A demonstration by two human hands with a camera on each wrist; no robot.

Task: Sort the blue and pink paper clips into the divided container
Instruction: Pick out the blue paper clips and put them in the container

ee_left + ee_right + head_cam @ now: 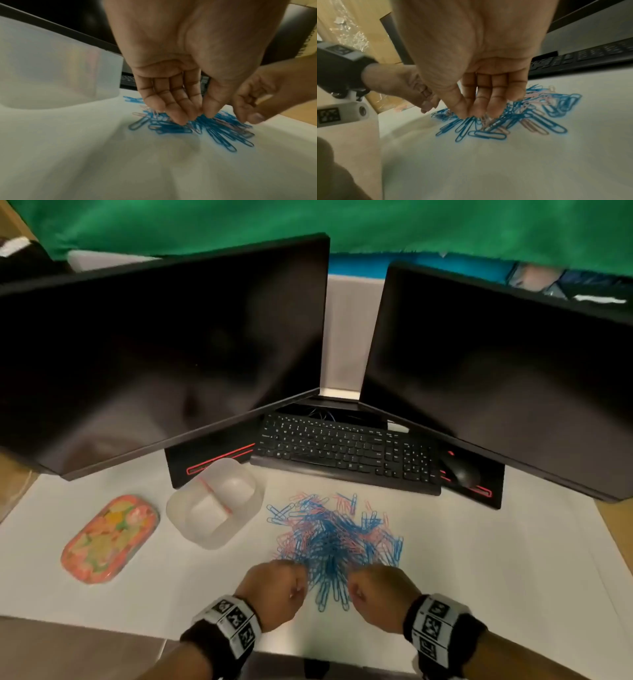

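Note:
A mixed pile of blue and pink paper clips [337,534] lies on the white desk surface [479,559]. The translucent divided container [215,505], with a red-edged partition, stands just left of the pile and looks empty. My left hand [200,116] points down at the pile's near left edge, its straight fingers [180,119] touching blue clips and its thumb close beside the index finger. My right hand [471,115] does the same at the near right edge, its fingertips [493,112] on the clips [488,127]. I see no clip lifted off the pile.
Behind the pile are a black keyboard [342,450] and a black mouse [459,470], under two dark monitors [154,354]. A floral oval case [109,539] lies left of the container. The desk's near edge [102,625] runs just behind my wrists.

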